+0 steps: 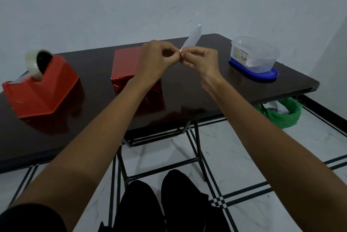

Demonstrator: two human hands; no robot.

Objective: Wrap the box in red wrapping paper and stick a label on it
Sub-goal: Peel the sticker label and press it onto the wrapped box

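dim, bluish | glare on table (187, 85) | edges bowed

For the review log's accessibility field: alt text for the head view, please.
The left hand and right hand pinch the lower end of a white label, held above a dark table. On it stand a box wrapped in red paper, a red tape dispenser to its left and a clear container on a blue lid to its right.
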